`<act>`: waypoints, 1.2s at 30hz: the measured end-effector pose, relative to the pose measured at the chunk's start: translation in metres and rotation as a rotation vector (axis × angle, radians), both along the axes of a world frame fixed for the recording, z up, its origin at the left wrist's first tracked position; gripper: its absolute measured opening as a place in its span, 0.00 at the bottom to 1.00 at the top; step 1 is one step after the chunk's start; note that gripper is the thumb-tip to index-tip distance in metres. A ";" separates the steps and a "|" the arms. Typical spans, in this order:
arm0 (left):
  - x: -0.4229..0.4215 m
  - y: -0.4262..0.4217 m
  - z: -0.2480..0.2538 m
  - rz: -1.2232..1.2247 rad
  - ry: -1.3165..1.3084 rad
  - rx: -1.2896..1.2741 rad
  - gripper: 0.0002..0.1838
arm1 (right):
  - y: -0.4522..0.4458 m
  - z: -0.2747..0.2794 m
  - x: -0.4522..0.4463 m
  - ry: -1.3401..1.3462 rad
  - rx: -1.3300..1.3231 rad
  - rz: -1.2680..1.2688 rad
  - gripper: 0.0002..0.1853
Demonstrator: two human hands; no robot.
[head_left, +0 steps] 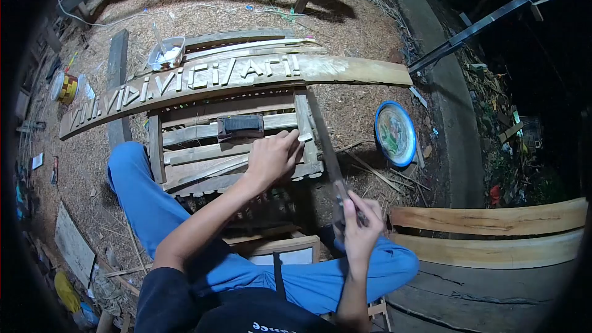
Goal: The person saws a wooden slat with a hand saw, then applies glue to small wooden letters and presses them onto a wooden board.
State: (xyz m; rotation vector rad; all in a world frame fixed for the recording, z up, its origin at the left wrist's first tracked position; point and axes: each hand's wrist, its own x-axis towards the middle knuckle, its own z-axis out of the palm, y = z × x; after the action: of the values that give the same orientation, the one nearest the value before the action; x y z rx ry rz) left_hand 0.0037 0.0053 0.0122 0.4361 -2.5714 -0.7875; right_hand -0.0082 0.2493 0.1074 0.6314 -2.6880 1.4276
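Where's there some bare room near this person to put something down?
Bare spots: the lettered board's right end, past the exclamation mark; the two pale planks at lower right; and shavings-strewn ground between the saw and blue-rimmed tray. It's crowded on the slatted stand, around the left hand and dark block.

We've got one left hand and one right hand in here, plus one handsaw. Also, we count one lettered board, one dark block, two pale planks off to the right, one blue-rimmed tray, one plastic tub and one yellow-and-red bucket.
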 end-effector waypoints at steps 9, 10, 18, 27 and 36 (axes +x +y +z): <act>-0.001 0.001 -0.001 0.008 0.022 0.014 0.16 | -0.024 -0.028 -0.016 -0.015 -0.001 0.009 0.12; 0.000 0.001 0.001 0.004 0.023 0.005 0.14 | -0.022 -0.028 -0.016 -0.044 0.007 -0.001 0.12; -0.002 -0.003 -0.003 -0.032 -0.013 -0.001 0.15 | -0.030 -0.034 -0.015 -0.011 0.024 0.011 0.12; -0.001 -0.003 -0.006 -0.047 0.000 -0.017 0.13 | -0.032 -0.031 -0.009 -0.259 -0.135 -0.019 0.12; -0.001 0.002 -0.001 0.001 -0.066 -0.033 0.18 | -0.001 -0.021 0.001 -0.208 0.021 0.047 0.11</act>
State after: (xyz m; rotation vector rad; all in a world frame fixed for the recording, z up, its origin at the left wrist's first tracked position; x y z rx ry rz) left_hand 0.0031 0.0069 0.0110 0.4608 -2.6404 -0.7408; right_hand -0.0070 0.2482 0.0869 0.5803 -2.8659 1.5603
